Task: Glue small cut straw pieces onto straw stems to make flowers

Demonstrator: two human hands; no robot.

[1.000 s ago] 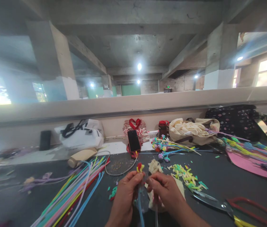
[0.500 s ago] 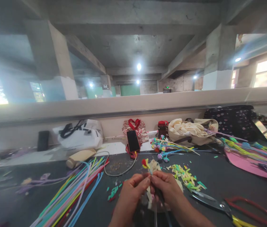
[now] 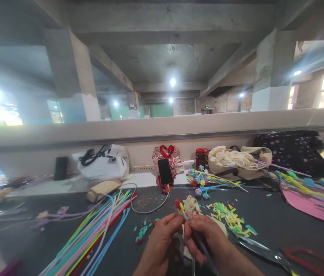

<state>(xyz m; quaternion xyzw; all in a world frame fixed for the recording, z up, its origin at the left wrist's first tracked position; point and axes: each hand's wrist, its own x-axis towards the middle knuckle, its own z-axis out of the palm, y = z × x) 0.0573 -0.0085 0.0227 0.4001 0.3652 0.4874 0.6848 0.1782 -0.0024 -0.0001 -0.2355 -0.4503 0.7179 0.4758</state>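
Note:
Both my hands meet low in the centre over the dark table. A small red and yellow fuzzy piece (image 3: 178, 205) sticks up between my fingertips, on a pale blue-grey stem (image 3: 203, 251) that runs down under my right palm. My left hand (image 3: 162, 239) pinches near the top of the stem. My right hand (image 3: 210, 237) closes on the stem just below the coloured tip, its lower fingers curled. Behind them lies a cream crumpled bundle (image 3: 191, 205), partly hidden by my hands.
Long coloured pipe cleaners (image 3: 93, 234) lie at left. Cut yellow and green bits (image 3: 229, 218) and large scissors (image 3: 261, 249) are at right. A phone (image 3: 165, 171), finished-looking fuzzy stems (image 3: 200, 180), a white bag (image 3: 103, 165) and a cloth-filled bag (image 3: 236, 168) stand behind.
The red and yellow tip has tilted to the left, and my right hand's lower fingers show more. The whole view has shifted slightly, with a white object now visible at the lower left.

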